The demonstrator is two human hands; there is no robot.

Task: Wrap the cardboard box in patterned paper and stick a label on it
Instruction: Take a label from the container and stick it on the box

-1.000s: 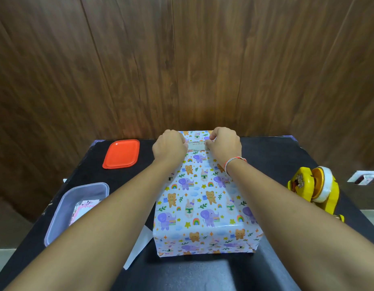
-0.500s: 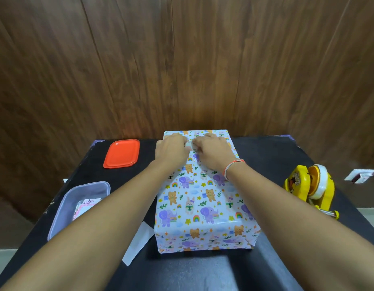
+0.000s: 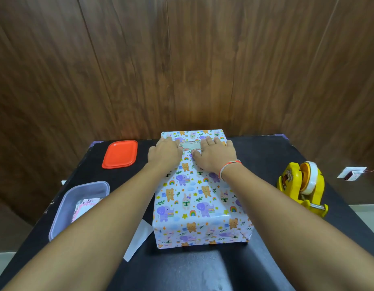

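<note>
Currently both hands, left hand (image 3: 165,153) and right hand (image 3: 215,155), press flat with spread fingers beside the label (image 3: 191,144) at the wrapped box's (image 3: 200,198) far end; uneven pressure could wrinkle it.

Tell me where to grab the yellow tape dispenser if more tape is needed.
Take the yellow tape dispenser with the right hand, from above, round its upper body beside the tape roll. It stands upright at the table's right edge; keep clear of the low front end, probably the cutter.
</note>
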